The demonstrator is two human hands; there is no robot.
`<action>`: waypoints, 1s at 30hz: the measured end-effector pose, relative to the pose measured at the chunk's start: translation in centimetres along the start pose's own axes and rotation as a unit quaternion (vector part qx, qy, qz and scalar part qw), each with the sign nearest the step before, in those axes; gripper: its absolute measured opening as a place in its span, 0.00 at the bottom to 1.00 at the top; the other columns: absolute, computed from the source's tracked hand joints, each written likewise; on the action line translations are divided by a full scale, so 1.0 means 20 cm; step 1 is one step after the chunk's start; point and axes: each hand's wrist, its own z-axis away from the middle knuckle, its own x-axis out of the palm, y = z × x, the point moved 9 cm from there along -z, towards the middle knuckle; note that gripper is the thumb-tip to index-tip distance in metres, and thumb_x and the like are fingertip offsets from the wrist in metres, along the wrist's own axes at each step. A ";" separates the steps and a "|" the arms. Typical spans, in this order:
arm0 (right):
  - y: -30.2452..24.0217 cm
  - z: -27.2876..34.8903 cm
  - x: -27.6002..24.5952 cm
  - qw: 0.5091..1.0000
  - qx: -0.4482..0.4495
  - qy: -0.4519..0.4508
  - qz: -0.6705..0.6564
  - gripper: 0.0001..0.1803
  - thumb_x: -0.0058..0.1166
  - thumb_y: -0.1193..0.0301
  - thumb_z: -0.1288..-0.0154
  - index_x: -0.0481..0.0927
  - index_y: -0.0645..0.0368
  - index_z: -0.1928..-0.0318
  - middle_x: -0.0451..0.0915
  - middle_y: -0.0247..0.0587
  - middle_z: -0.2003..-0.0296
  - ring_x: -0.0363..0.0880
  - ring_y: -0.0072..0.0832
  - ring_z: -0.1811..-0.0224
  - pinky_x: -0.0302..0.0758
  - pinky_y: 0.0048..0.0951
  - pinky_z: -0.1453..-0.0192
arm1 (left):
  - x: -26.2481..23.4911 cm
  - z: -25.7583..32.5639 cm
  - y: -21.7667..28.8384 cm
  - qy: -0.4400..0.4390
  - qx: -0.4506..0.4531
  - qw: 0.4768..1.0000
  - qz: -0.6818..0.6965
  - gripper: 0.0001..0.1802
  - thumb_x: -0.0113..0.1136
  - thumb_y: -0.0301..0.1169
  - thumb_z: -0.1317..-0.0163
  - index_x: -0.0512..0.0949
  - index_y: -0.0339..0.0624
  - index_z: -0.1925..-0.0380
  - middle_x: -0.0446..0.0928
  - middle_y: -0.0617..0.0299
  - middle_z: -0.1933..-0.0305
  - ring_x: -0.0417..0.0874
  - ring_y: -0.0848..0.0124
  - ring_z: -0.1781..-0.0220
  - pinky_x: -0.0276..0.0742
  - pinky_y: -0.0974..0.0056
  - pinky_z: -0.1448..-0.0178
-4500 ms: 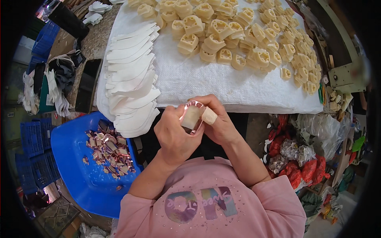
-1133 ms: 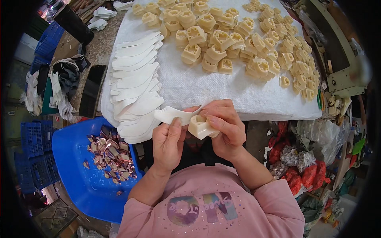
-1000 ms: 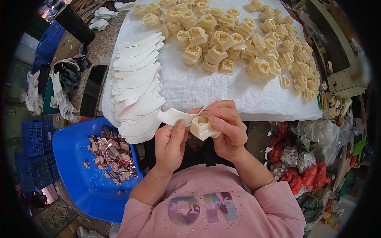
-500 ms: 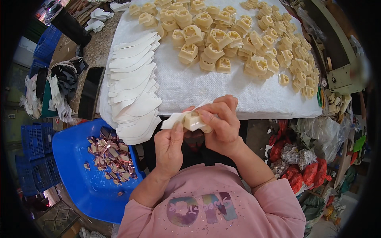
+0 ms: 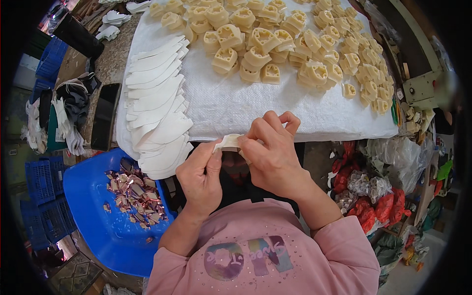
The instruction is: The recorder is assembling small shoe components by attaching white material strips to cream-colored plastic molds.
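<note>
Both my left hand (image 5: pixel 200 176) and right hand (image 5: pixel 271 153) pinch one small cream piece (image 5: pixel 230 142), fingers closed on it, thumbs beneath. It looks light and thin, its white strip likely bendable, so I'd grip the firmer edges between fingertips.

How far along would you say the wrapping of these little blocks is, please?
Done, apparently: the pile of cream blocks on the white cloth, and foil scraps in the blue tub. In hand: the left hand and right hand press a white strip around one block. Left: a fanned stack of strips, so plenty seems to remain.
</note>
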 end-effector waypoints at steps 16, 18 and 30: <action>0.13 0.06 0.04 0.961 0.003 0.047 -0.274 0.15 0.57 0.83 0.58 0.74 0.56 0.67 0.67 0.35 0.72 0.66 0.33 0.66 0.55 0.35 0.55 | 0.03 -0.03 -0.12 -0.043 0.032 0.987 0.155 0.15 0.59 0.24 0.40 0.78 0.35 0.52 0.72 0.59 0.59 0.75 0.74 0.66 0.74 0.71 0.61; 0.15 0.07 0.05 0.938 0.025 0.036 -0.344 0.15 0.57 0.82 0.57 0.74 0.57 0.65 0.67 0.35 0.72 0.66 0.33 0.67 0.55 0.33 0.56 | 0.06 -0.02 -0.12 -0.118 0.057 0.959 0.251 0.14 0.60 0.25 0.40 0.79 0.36 0.54 0.72 0.59 0.60 0.74 0.74 0.63 0.73 0.71 0.57; 0.10 0.07 0.09 0.948 0.024 -0.026 -0.317 0.13 0.54 0.83 0.57 0.72 0.57 0.67 0.65 0.37 0.72 0.64 0.34 0.66 0.55 0.33 0.55 | 0.02 -0.03 0.05 -0.042 0.155 0.987 0.011 0.07 0.64 0.28 0.45 0.80 0.36 0.67 0.75 0.60 0.73 0.71 0.68 0.69 0.68 0.69 0.64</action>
